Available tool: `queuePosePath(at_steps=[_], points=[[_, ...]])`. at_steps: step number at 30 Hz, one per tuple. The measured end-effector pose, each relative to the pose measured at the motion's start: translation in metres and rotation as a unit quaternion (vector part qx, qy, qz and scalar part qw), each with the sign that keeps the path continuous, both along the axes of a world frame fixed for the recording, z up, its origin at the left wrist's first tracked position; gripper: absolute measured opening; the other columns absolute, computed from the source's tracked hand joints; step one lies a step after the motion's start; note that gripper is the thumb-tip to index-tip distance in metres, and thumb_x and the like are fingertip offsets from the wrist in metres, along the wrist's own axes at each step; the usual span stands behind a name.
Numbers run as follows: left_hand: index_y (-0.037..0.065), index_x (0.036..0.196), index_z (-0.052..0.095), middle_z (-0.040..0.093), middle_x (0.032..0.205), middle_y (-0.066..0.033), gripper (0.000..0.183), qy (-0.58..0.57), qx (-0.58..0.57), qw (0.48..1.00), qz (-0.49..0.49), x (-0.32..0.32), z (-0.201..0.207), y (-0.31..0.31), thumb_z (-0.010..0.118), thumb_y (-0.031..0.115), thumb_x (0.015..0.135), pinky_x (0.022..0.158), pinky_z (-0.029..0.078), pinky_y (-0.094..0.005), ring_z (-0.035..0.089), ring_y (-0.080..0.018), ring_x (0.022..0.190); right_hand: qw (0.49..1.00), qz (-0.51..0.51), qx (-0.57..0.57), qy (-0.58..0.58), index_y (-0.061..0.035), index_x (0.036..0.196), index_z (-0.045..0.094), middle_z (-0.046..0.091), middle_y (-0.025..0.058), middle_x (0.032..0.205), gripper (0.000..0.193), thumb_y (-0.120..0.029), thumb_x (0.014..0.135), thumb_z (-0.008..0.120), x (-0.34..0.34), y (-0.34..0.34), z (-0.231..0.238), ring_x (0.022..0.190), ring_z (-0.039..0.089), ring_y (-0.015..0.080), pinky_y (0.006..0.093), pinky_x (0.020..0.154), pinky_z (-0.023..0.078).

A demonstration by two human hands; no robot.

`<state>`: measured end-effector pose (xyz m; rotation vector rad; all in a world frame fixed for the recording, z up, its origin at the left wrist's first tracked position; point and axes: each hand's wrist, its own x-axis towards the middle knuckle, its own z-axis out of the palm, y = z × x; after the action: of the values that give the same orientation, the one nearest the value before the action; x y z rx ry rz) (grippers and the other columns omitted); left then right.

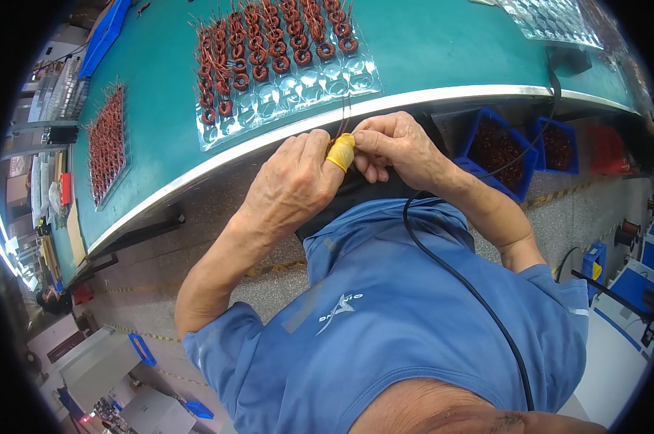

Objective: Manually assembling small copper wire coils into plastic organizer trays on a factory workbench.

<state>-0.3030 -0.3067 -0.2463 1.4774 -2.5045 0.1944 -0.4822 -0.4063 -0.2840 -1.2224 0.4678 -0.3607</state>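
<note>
Just off the front edge of the bench, my two hands meet. My left hand [291,181] is closed, with a yellow finger cot [340,152] over one fingertip. Thin dark copper wires [346,108] rise from between its fingers; whatever they join is mostly hidden by the hand. My right hand [403,148] pinches with thumb and forefinger against the finger cot, at the wires, its other fingers curled. Beyond the hands, a clear plastic tray [309,90] holds rows of copper-wound ring coils [280,47] with upright leads; its nearest pockets have no coils.
A second tray of coils [106,148] lies at the left of the green bench [442,50], and stacked clear trays [551,22] sit far right. Blue bins [497,152] of coils stand below the bench edge. A black cable [471,282] hangs across my shirt.
</note>
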Motion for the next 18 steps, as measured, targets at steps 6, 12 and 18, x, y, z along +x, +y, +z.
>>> queuePosePath(at_steps=[6, 12, 18], points=[[-0.003, 0.099, 0.056, 0.055, 0.088, -0.0133, 0.024, 0.179, 0.010, 0.982, 0.066, -0.015, -0.021, -0.002, 0.068, 0.008, 0.081, 0.066, 0.052, -0.0335, 0.061, -0.0254, 0.075, 0.999, -0.044, 0.007, 0.014, 0.0008, 0.084, 0.064, 0.061, 0.0038, 0.065, 0.028, -0.023, 0.094, 0.052, -0.001, 0.000, 0.004, 0.052, 0.056, 0.0069, 0.0177, 0.046, 0.043], [-0.003, 0.099, 0.056, 0.054, 0.090, -0.0143, 0.023, 0.308, 0.026, 0.944, 0.113, -0.022, -0.030, -0.001, 0.067, 0.006, 0.080, 0.065, 0.051, -0.0353, 0.060, -0.0267, 0.075, 0.996, -0.040, -0.064, 0.047, 0.0012, 0.084, 0.064, 0.060, 0.0037, 0.065, 0.028, -0.021, 0.093, 0.051, -0.001, -0.005, 0.006, 0.051, 0.055, 0.0065, 0.0178, 0.046, 0.043], [-0.003, 0.091, 0.056, 0.049, 0.084, -0.0113, 0.019, 0.016, -0.046, 0.998, 0.025, -0.011, -0.019, -0.003, 0.061, 0.007, 0.075, 0.071, 0.049, -0.0338, 0.056, -0.0237, 0.078, 0.999, -0.017, -0.017, 0.042, 0.0016, 0.084, 0.064, 0.060, 0.0034, 0.067, 0.026, -0.019, 0.091, 0.051, 0.003, -0.008, -0.008, 0.053, 0.055, 0.0065, 0.0192, 0.046, 0.043]])
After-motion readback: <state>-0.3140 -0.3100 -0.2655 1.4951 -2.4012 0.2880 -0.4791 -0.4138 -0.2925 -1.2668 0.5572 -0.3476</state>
